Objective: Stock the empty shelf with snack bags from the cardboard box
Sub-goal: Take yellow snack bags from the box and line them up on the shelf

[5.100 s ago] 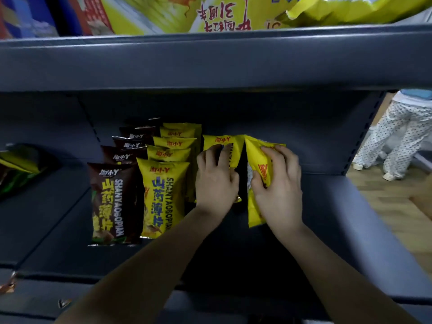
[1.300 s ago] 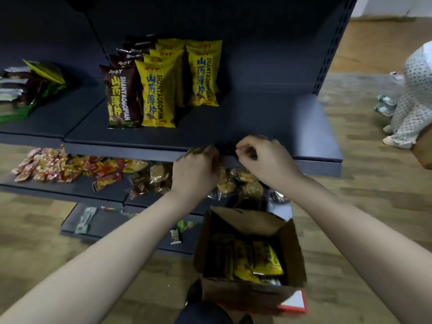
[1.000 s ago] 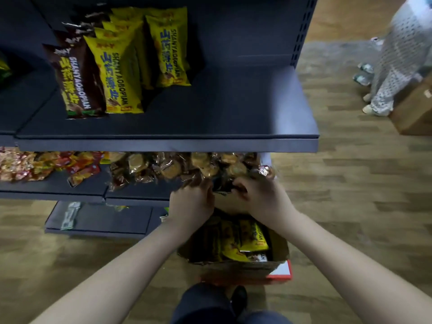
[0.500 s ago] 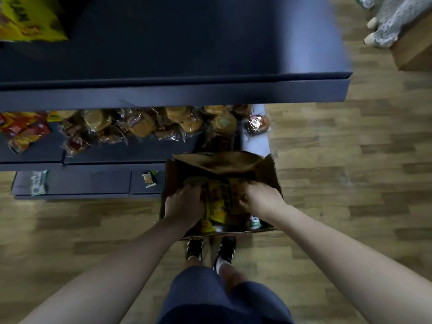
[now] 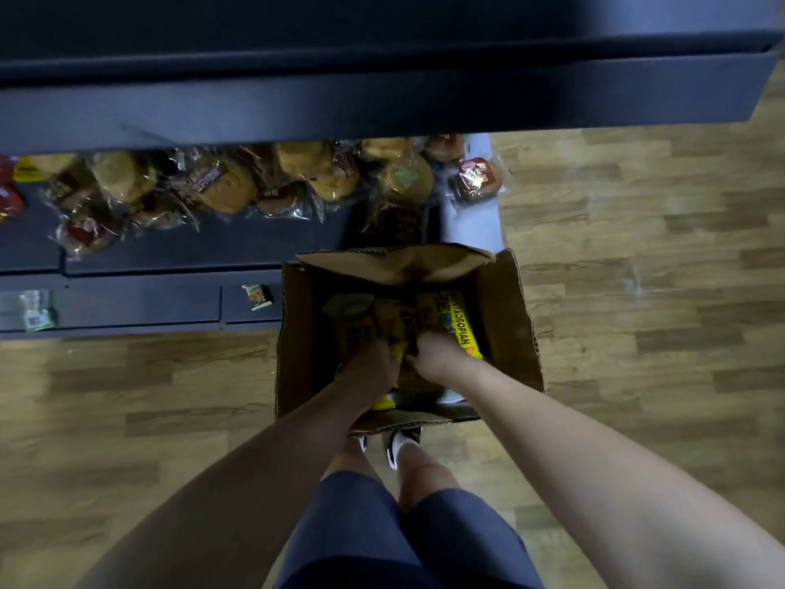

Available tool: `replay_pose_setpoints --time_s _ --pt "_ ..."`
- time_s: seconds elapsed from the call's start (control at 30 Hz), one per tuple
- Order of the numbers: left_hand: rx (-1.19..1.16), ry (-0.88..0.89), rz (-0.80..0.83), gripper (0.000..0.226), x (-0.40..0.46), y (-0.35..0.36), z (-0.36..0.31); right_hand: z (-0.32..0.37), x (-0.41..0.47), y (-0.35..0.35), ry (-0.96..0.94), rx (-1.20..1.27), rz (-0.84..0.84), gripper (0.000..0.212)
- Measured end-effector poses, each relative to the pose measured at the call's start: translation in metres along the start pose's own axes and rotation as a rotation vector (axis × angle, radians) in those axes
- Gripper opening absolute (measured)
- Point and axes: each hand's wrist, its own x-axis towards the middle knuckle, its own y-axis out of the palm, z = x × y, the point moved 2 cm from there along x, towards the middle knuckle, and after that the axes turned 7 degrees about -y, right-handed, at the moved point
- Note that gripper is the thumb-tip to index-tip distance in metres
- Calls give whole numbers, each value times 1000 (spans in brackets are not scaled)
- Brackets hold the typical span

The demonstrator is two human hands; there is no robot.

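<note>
Both hands deep in cardboard box (image 5: pixel 505 316) at frame centre: left hand (image 5: pixel 368 364), right hand (image 5: pixel 433 355) among yellow snack bags (image 5: pixel 456 320); grip unclear.

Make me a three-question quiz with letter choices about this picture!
1. Where are both hands?
A. On the shelf
B. Inside the cardboard box
C. On the floor

2. What colour is the bag with blue letters in the box?
A. Yellow
B. Pink
C. White

3. How are the box flaps?
A. Taped shut
C. Folded closed
B. Open

Answers: 1 B, the left hand and right hand reach down into the cardboard box. 2 A, the snack bag is bright yellow. 3 B, the flaps stand open, showing the bags.
</note>
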Motion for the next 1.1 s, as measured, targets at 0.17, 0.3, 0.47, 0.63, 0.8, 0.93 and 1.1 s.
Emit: replay_pose_setpoints --time_s 0.17,0.3,0.47,0.63,0.8,0.93,1.1 --pt "-105 -41 60 41 8 4 -7 -1 7 1 24 -22 -17 31" --pt "-86 -48 103 50 14 4 -4 -3 15 2 66 25 -36 45" --pt "-86 -51 64 51 18 1 5 -3 18 2 83 116 -42 45" --pt "-252 -82 162 79 25 1 11 -5 20 5 173 214 -56 45" --pt "-380 -136 290 78 12 -25 21 1 15 1 152 346 -63 41" --pt "-366 -162 342 51 5 -39 27 7 18 2 162 713 -132 44" --pt "-280 -162 419 62 -3 -41 33 11 17 6 245 933 -59 50"
